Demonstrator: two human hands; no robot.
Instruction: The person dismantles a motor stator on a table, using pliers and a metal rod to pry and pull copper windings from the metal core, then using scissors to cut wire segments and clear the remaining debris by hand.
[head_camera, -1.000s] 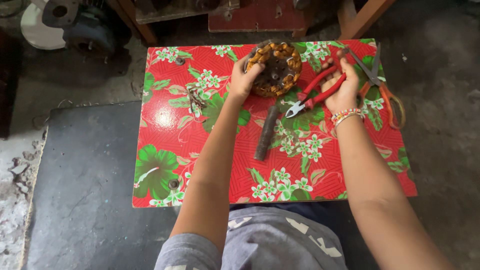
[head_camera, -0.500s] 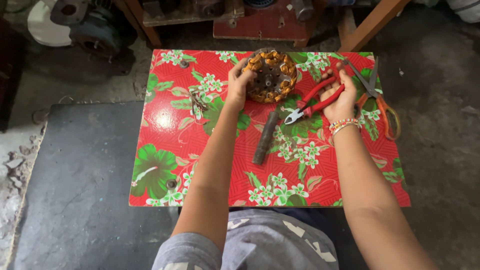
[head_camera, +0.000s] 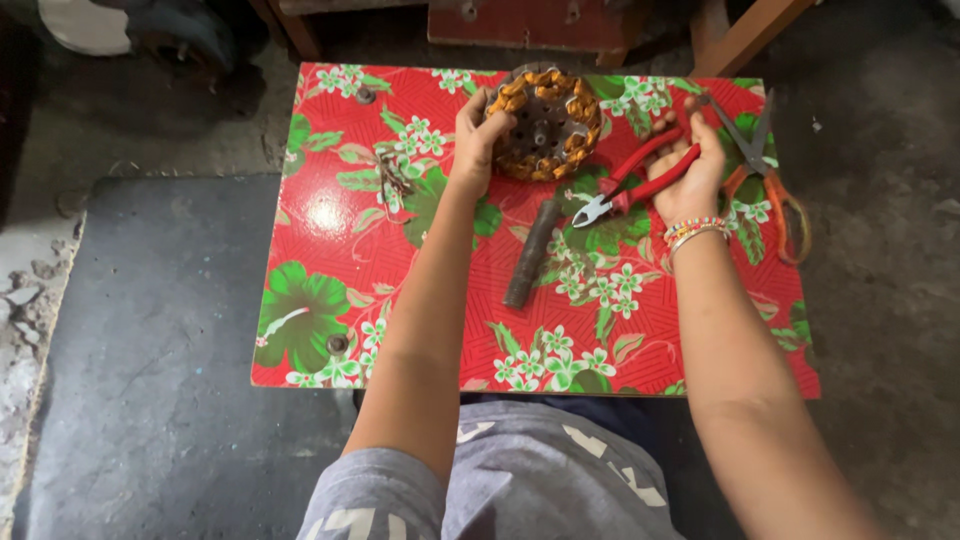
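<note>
A round motor stator (head_camera: 545, 122) with copper-coloured windings lies at the far middle of a small table covered in red floral cloth (head_camera: 330, 230). My left hand (head_camera: 478, 140) grips its left rim. My right hand (head_camera: 690, 170) holds red-handled cutting pliers (head_camera: 640, 180), jaws pointing left and down, just right of the stator. A dark cylindrical rod (head_camera: 531, 253) lies on the cloth below the stator, between my forearms.
Scissors with orange handles (head_camera: 765, 170) lie at the table's right edge, beside my right hand. A small metal part (head_camera: 392, 180) rests left of my left wrist. A dark mat (head_camera: 150, 350) covers the floor at left. Red and wooden furniture stands beyond the table.
Hands, stator and pliers stay where they were on the table. The camera has shifted a little.
</note>
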